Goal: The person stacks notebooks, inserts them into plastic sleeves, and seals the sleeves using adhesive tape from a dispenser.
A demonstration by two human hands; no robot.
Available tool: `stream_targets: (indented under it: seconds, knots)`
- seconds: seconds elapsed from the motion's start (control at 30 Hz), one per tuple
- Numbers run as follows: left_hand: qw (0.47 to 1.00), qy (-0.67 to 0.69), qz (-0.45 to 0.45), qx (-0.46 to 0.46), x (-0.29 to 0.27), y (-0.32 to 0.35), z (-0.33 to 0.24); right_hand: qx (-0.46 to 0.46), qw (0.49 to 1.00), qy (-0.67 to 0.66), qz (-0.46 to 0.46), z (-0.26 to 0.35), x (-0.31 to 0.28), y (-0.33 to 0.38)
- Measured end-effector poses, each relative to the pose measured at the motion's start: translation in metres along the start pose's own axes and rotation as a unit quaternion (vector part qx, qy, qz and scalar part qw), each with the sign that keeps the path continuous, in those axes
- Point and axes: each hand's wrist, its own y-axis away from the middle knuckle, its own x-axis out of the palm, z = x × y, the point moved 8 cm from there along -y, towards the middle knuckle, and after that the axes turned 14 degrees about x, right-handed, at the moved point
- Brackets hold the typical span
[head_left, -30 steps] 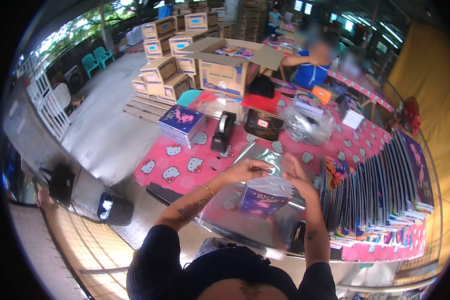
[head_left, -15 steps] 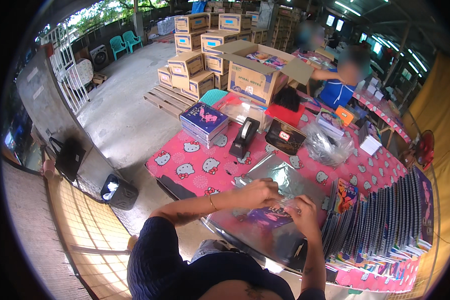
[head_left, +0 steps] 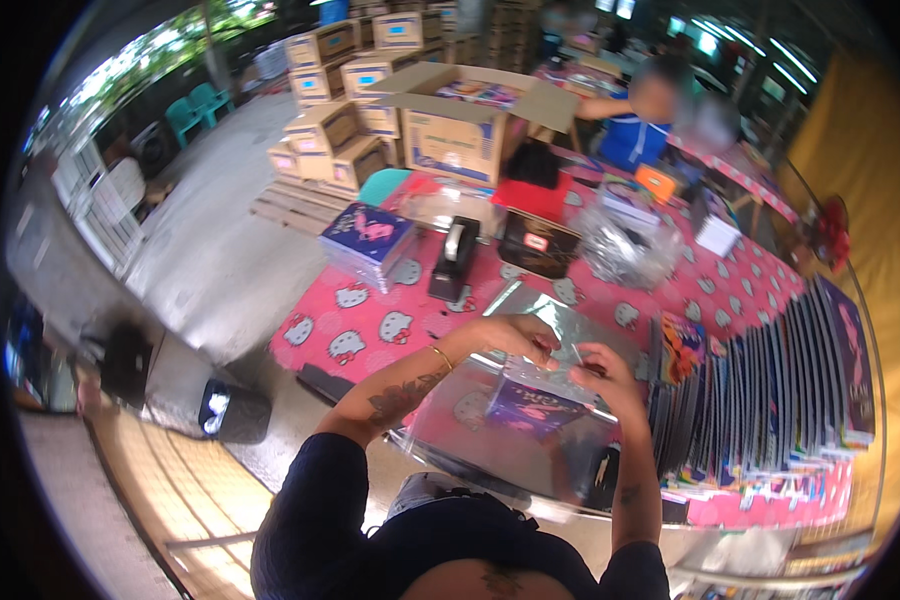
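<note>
A purple notebook stack (head_left: 535, 408) lies below my hands on a shiny clear plastic sheet (head_left: 440, 415) at the table's near edge. Above its far edge, my left hand (head_left: 522, 338) has its fingers curled in a pinch on thin clear film (head_left: 564, 358). My right hand (head_left: 606, 374) faces it a short distance away, thumb and fingers also closed on the film. The film is hard to make out between the fingertips. A black tape dispenser (head_left: 454, 262) stands beyond my left hand, next to a wrapped stack of purple notebooks (head_left: 368, 240).
A long row of spiral notebooks (head_left: 760, 390) stands at the right. Crumpled clear plastic (head_left: 625, 245) and a dark box (head_left: 538, 243) lie farther back. An open carton (head_left: 454, 142) sits behind them. Across the pink patterned table (head_left: 310, 325) a person in blue (head_left: 632, 140) reaches toward the carton.
My hands have drawn slightly apart and lifted off the notebook stack, whose purple cover shows more. The whole view has shifted with my head.
</note>
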Motion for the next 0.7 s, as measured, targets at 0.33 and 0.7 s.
stream_targets:
  seconds: [0.33,0.7]
  knots:
    - [0.775,-0.421,-0.451,-0.139,-0.165,0.097,0.099,-0.034,0.997,-0.011,-0.073,0.0,0.0,0.009]
    - [0.767,0.257,-0.586,0.039,-0.141,0.129,0.238,-0.021,0.997,-0.01,-0.078,-0.005,-0.005,0.009]
